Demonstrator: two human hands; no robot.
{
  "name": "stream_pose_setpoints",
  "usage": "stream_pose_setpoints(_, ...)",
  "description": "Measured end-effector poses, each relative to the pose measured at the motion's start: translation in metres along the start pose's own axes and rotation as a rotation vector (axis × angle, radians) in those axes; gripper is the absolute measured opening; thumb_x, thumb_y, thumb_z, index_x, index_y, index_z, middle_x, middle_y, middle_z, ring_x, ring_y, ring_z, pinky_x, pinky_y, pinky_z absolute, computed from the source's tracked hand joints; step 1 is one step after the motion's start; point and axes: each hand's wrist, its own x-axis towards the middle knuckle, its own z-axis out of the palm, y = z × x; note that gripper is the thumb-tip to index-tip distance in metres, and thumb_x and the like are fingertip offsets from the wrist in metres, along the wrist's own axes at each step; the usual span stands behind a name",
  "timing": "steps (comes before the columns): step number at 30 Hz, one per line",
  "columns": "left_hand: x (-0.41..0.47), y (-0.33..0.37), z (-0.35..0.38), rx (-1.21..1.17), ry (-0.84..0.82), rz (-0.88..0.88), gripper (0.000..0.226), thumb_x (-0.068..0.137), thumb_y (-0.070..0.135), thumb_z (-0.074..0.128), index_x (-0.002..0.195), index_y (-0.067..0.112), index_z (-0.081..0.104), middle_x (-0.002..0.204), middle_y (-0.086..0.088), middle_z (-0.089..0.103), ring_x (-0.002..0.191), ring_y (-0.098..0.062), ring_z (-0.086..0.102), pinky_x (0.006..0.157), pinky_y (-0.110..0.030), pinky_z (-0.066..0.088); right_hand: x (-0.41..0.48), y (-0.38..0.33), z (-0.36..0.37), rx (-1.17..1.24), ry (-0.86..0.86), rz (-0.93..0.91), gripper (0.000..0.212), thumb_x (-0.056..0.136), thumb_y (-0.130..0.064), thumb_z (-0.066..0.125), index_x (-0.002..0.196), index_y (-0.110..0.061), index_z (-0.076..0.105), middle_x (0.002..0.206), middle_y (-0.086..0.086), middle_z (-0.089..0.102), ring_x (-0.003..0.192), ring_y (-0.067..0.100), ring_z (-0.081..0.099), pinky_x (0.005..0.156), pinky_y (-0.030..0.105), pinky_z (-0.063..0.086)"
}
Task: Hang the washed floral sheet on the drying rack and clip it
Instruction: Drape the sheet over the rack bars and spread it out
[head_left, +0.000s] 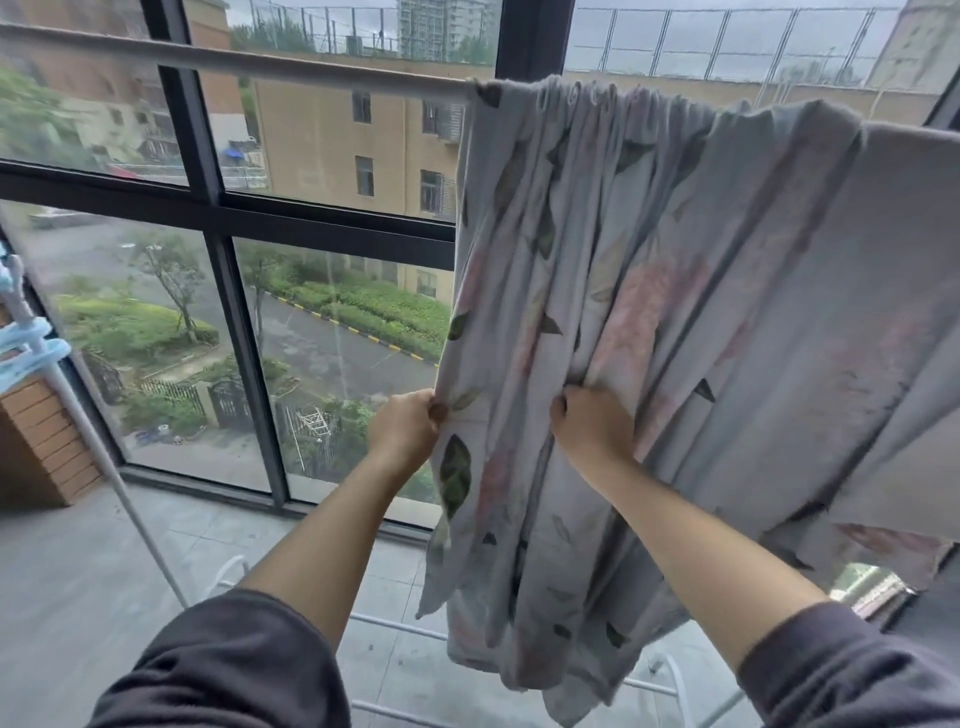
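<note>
Pale floral sheet (649, 291) hangs bunched over the drying rack's rail (260, 65) at upper right; bare rail runs toward upper left. At centre, the left hand (410, 421), nearer that bare stretch, pinches the sheet's free left edge. The right hand (592, 426), just beside, clutches 1 fold.

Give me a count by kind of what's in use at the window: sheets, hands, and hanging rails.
floral sheet: 1
hands: 2, left hand and right hand, both gripping the sheet
hanging rail: 1
total: 4
</note>
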Motion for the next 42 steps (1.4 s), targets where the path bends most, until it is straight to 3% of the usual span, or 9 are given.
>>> stream_pose_setpoints(5, -0.01, -0.039, 0.02, 0.044, -0.022, -0.079, 0.018, 0.091, 0.024, 0.05, 0.097, 0.02, 0.066, 0.092, -0.011, 0.068, 0.087, -0.033, 0.062, 0.059, -0.031, 0.04, -0.014, 0.031, 0.026, 0.008, -0.027, 0.009, 0.029, 0.094, -0.022, 0.044, 0.073, -0.008, 0.06, 0.077, 0.014, 0.065, 0.076, 0.033, 0.061, 0.054, 0.03, 0.035)
stream_pose_setpoints(14, -0.045, -0.076, 0.054, 0.115, -0.22, -0.304, 0.017, 0.089, 0.024, 0.048, 0.089, 0.022, 0.064, 0.092, -0.007, 0.067, 0.087, -0.03, 0.062, 0.064, -0.03, 0.044, -0.051, 0.074, 0.07, -0.091, -0.22, 0.046, 0.03, 0.098, -0.021, 0.04, 0.08, -0.01, 0.062, 0.086, 0.014, 0.068, 0.084, 0.032, 0.064, 0.062, 0.034, 0.045)
stream_pose_setpoints(19, -0.038, -0.059, 0.054, -0.067, -0.273, -0.318, 0.019, 0.084, 0.038, 0.051, 0.088, 0.022, 0.061, 0.093, -0.006, 0.068, 0.087, -0.029, 0.061, 0.072, -0.036, 0.053, -0.044, 0.057, 0.075, -0.062, -0.265, 0.016, 0.033, 0.098, -0.032, 0.037, 0.092, -0.009, 0.06, 0.093, 0.014, 0.067, 0.09, 0.032, 0.062, 0.068, 0.033, 0.045)
stream_pose_setpoints(23, -0.014, -0.021, 0.034, -0.356, -0.133, -0.242, 0.032, 0.078, 0.041, 0.062, 0.103, 0.022, 0.055, 0.096, -0.003, 0.066, 0.09, -0.023, 0.059, 0.078, -0.037, 0.05, -0.021, 0.033, 0.057, 0.096, -0.115, 0.073, 0.048, 0.093, -0.05, 0.036, 0.101, -0.008, 0.057, 0.089, 0.012, 0.064, 0.082, 0.032, 0.062, 0.063, 0.031, 0.042)
stream_pose_setpoints(27, 0.018, 0.012, 0.01, -0.486, 0.081, -0.169, 0.016, 0.089, 0.027, 0.058, 0.082, 0.013, 0.058, 0.082, -0.009, 0.063, 0.079, -0.027, 0.057, 0.064, -0.034, 0.039, 0.003, 0.018, 0.035, 0.194, -0.023, 0.091, 0.034, 0.099, -0.024, 0.042, 0.071, -0.007, 0.052, 0.077, 0.019, 0.064, 0.078, 0.034, 0.063, 0.059, 0.032, 0.038)
stream_pose_setpoints(32, 0.018, -0.008, 0.018, -0.34, 0.049, -0.286, 0.024, 0.091, 0.025, 0.051, 0.073, 0.01, 0.057, 0.072, -0.008, 0.057, 0.072, -0.028, 0.052, 0.059, -0.034, 0.037, -0.012, 0.024, 0.051, 0.044, -0.186, 0.117, 0.032, 0.1, -0.021, 0.036, 0.084, -0.009, 0.061, 0.09, 0.015, 0.067, 0.088, 0.032, 0.064, 0.066, 0.032, 0.045)
stream_pose_setpoints(37, 0.023, -0.008, 0.002, -0.472, 0.022, -0.248, 0.018, 0.086, 0.027, 0.055, 0.086, 0.011, 0.061, 0.081, -0.009, 0.064, 0.081, -0.032, 0.061, 0.067, -0.04, 0.051, -0.009, 0.017, 0.031, 0.148, -0.298, 0.063, 0.042, 0.1, -0.034, 0.036, 0.063, -0.016, 0.04, 0.071, 0.006, 0.056, 0.079, 0.028, 0.062, 0.061, 0.03, 0.041)
stream_pose_setpoints(39, 0.034, 0.017, -0.024, -0.545, 0.112, -0.152, 0.018, 0.085, 0.029, 0.06, 0.098, 0.016, 0.059, 0.085, -0.001, 0.063, 0.08, -0.026, 0.06, 0.065, -0.035, 0.049, 0.008, 0.005, 0.004, 0.218, -0.223, -0.012, 0.045, 0.098, -0.04, 0.039, 0.06, -0.017, 0.04, 0.062, 0.004, 0.053, 0.067, 0.029, 0.06, 0.06, 0.035, 0.047)
stream_pose_setpoints(42, 0.056, 0.065, -0.073, -0.633, 0.279, 0.001, 0.02, 0.087, 0.029, 0.062, 0.1, 0.017, 0.053, 0.078, 0.009, 0.058, 0.073, -0.016, 0.056, 0.06, -0.026, 0.041, 0.039, -0.014, -0.043, 0.235, -0.038, -0.126, 0.046, 0.098, -0.04, 0.039, 0.06, -0.015, 0.043, 0.055, 0.002, 0.051, 0.055, 0.022, 0.053, 0.047, 0.031, 0.037)
